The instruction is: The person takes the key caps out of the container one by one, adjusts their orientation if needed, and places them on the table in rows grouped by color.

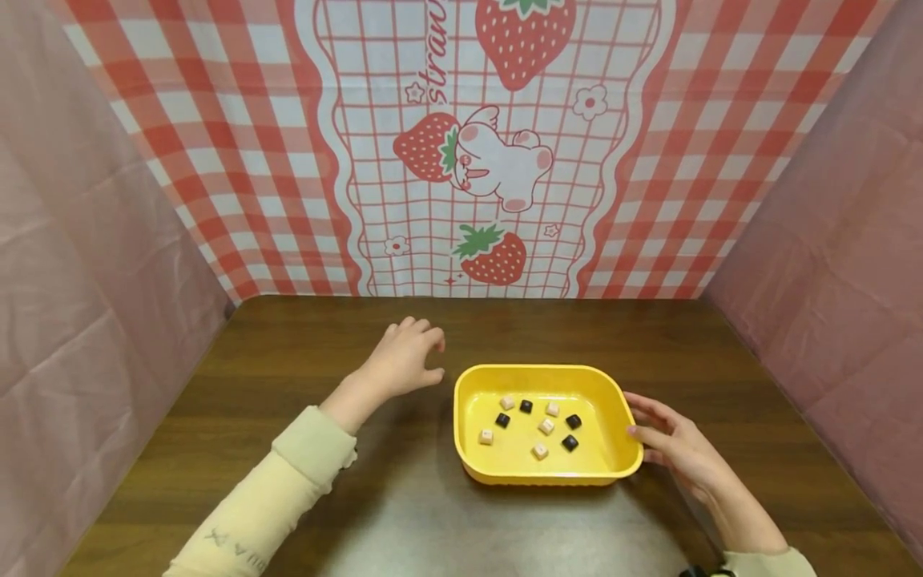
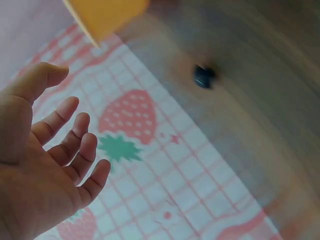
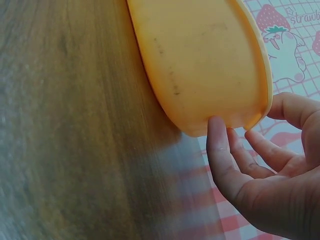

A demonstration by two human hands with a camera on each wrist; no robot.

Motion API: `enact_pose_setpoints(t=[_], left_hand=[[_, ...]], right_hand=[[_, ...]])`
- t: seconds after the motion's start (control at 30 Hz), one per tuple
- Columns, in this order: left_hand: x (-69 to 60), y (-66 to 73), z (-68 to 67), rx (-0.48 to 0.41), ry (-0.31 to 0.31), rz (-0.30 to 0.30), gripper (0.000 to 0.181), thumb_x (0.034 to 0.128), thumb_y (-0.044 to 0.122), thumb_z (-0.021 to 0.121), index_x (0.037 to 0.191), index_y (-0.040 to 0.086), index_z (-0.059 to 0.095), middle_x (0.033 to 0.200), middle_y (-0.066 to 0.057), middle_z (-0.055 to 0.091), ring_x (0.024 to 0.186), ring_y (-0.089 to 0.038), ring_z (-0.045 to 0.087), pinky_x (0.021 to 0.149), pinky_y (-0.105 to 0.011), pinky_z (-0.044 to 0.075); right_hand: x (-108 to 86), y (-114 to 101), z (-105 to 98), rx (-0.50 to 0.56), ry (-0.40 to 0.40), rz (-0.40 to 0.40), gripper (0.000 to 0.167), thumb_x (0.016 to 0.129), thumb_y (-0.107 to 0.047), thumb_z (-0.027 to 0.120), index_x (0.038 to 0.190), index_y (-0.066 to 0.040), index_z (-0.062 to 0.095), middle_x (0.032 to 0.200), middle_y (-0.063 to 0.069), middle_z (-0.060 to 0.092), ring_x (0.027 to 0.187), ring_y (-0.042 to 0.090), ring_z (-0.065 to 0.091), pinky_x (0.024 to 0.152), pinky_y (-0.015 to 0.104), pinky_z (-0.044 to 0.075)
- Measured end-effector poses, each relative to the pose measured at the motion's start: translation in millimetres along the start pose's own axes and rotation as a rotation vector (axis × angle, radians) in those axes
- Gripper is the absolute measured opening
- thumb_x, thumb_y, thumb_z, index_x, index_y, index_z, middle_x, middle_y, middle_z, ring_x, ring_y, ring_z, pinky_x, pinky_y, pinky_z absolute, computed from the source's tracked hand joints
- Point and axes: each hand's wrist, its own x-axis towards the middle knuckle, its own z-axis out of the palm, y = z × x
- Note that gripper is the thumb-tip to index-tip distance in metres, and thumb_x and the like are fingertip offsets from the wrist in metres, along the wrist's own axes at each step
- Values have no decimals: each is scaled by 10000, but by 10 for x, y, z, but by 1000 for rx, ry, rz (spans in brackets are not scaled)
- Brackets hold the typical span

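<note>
A yellow tray (image 1: 534, 378) holds several small black pieces (image 1: 570, 442) and cream pieces (image 1: 540, 451), scattered over its floor. My right hand (image 1: 674, 445) grips the tray's right end, thumb at the rim and fingers round the outside. In the right wrist view, that hand (image 3: 282, 187) touches the end of the tray (image 3: 210, 60). Left of the tray, apart from it, my left hand (image 1: 400, 361) hovers with bent, spread fingers. Nothing is in that hand (image 2: 55, 150) in the left wrist view, where part of the tray (image 2: 112, 17) shows above.
The brown wooden table (image 1: 303, 336) ends at a checked strawberry cloth (image 1: 274, 160) behind, with pink cloth (image 1: 829, 240) at both sides. A small dark blurred thing (image 2: 203, 76) shows in the left wrist view; I cannot tell what it is.
</note>
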Motion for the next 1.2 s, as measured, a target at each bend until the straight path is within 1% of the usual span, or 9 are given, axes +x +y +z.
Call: enact_pose_setpoints(t=[0.13,0.23,0.37,0.5,0.6,0.7,0.87,1.03,1.2], left_hand=[[7,209,-53,0,3,56,298,756,351,747,952,179,605,956,-6,566,934,-224,488,837,-413,389],[20,345,-37,-7,4,102,308,759,352,746,973,177,611,961,-1,561,934,-215,479,833,-398,381],[50,504,43,4,-8,143,322,775,377,730,1012,192,617,968,25,551,935,-182,463,839,-372,369],[85,655,146,30,-40,172,342,813,441,682,1051,205,614,981,44,534,938,-158,444,863,-356,362],[113,743,231,50,-69,201,328,838,438,658,1069,210,615,986,48,528,925,-153,430,858,-347,353],[149,786,336,92,-91,245,308,832,394,680,1078,221,616,1000,50,534,930,-152,421,835,-331,339],[213,791,512,175,-145,307,276,817,352,702,1052,231,625,999,51,548,915,-149,406,773,-297,311],[238,802,604,229,-211,314,181,826,347,687,948,235,616,944,49,532,894,-158,389,744,-297,295],[250,810,654,267,-216,313,164,811,373,703,879,247,624,944,53,547,914,-157,413,750,-300,317]], right_hand=[[-4,-15,0,-5,4,2,612,916,-136,598,1426,24,299,1186,-48,566,952,122,631,731,351,545],[-2,-16,-2,-7,3,-2,610,917,-133,595,1426,26,299,1200,-30,562,955,122,631,732,352,545],[3,-12,-2,-8,1,-8,609,918,-135,595,1425,27,301,1213,-13,558,954,123,631,733,354,545],[3,-11,-5,-13,2,-9,611,916,-140,598,1424,26,302,1211,-17,556,947,123,630,729,353,545],[1,-13,-7,-17,3,-7,614,916,-142,599,1425,25,299,1207,-18,555,945,120,630,728,352,545],[-1,-14,-8,-18,4,-6,616,915,-144,601,1425,23,300,1212,-7,553,945,121,631,730,353,545],[2,-9,-4,-13,0,-1,620,915,-147,602,1427,24,298,1223,17,551,950,132,632,732,356,544],[0,-9,-2,-15,3,3,615,917,-150,598,1427,21,299,1205,-6,557,943,133,633,726,352,544],[0,-11,-8,-12,1,-4,615,917,-137,595,1426,30,294,1196,-25,564,941,131,635,722,356,545]])
